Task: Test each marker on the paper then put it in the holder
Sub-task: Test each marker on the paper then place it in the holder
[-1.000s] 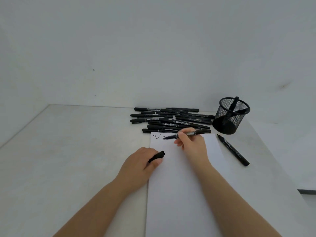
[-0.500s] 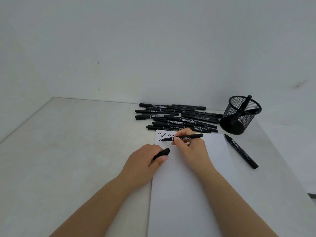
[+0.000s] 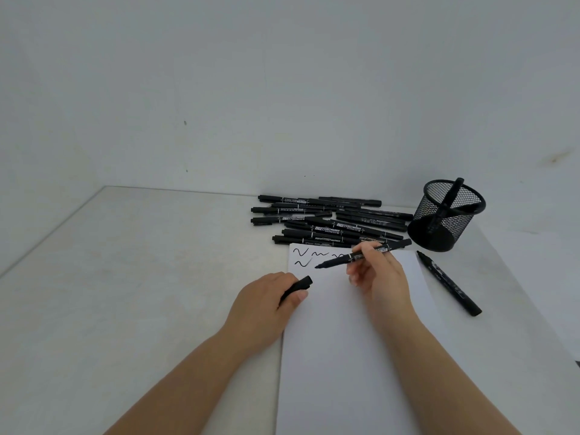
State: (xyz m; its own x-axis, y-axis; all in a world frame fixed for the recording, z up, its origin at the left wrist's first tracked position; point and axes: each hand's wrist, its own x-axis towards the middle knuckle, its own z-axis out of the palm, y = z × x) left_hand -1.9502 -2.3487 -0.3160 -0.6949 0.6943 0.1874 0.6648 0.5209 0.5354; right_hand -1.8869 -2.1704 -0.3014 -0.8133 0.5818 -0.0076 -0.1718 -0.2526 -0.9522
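**Uncapped marker held over the test sheet, cap in your other hand**

Nearest you, the white sheet of paper (image 3: 345,356) lies flat on the pale grey tabletop (image 3: 125,293), running from the bottom edge of the view up to the pile of pens. Your left hand (image 3: 266,306) rests at the sheet's left edge with its fingers curled round a short black marker cap (image 3: 298,285), whose open end sticks out past your thumb.

Your right hand (image 3: 376,274) is over the upper part of the sheet, thumb and fingers pinching a slim black marker with white lettering (image 3: 364,255). The marker lies almost level, its bare tip pointing left just beside the black squiggles (image 3: 310,257) at the top of the page. You cannot tell from this view whether the tip touches the sheet.

To the right of the sheet, a thicker black marker (image 3: 448,282) lies on its own on the tabletop, capped and angled towards the holder.

Beyond the sheet's top edge, a loose pile of black markers (image 3: 329,219) lies sideways, several overlapping.

Farthest right stands the round black wire-mesh holder (image 3: 439,215), near the wall. Inside it, two black markers (image 3: 450,199) lean crossed against the rim, one poking above it.
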